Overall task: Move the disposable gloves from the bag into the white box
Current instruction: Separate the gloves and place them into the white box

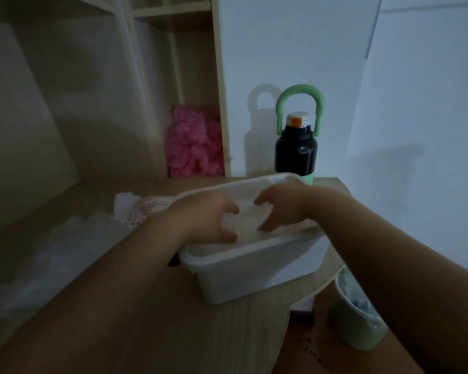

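A white box (257,268) stands on the wooden desk near its right edge. Both of my hands reach down into it. My left hand (208,218) and my right hand (280,206) face each other with fingers spread and slightly bent over pale, translucent disposable gloves (245,221) lying inside the box. Whether the fingertips press the gloves or just hover is hard to tell in the dim light. To the left of the box lies a white bag with red print (143,209), and a crumpled clear plastic bag (65,255) spreads over the desk further left.
A black bottle with a green handle (296,149) stands behind the box against the wall. A pink plastic bundle (193,148) fills a shelf compartment at the back. A green bin (357,317) stands on the floor at the right, below the desk's edge (295,303).
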{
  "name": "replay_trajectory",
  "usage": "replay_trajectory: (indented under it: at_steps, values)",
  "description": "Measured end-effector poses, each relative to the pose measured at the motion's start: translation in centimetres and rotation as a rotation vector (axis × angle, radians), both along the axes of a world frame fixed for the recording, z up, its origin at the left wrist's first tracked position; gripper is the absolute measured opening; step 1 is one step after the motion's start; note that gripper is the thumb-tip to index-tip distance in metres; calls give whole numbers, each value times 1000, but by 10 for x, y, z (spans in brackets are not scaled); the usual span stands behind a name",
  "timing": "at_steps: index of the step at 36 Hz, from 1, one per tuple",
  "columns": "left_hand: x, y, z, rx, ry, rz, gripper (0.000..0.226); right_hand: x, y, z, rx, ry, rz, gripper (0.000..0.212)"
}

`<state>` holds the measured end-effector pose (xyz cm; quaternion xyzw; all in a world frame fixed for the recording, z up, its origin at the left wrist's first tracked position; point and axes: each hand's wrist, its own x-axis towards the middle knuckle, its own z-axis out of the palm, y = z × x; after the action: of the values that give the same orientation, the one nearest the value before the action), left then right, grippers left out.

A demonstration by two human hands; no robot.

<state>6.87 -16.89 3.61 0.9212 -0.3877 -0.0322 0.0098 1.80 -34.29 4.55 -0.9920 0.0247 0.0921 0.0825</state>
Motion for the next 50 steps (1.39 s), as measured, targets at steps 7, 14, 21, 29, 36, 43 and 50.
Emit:
replay_trajectory:
  at_steps: [7,14,21,29,36,43,50]
  values:
    - [-4,-21,1,461,143,33,54,-2,-4,-9,-110,279,-40,70]
    - [-6,9,18,-221,85,37,46,-5,0,5,100,-80,-92,78]
    - [-19,82,18,-869,107,106,16,-25,74,29,294,-475,41,34]
    - [-27,170,-34,-958,3,414,18,-31,178,-6,377,-904,220,28]
    - [-36,206,-97,-449,126,488,18,-24,228,-65,612,-625,103,35]
    - [-33,215,-108,-581,-84,450,15,-13,226,-88,740,-284,11,50]
    - [-42,201,-64,-1514,650,418,31,-16,225,-72,987,-223,175,29]
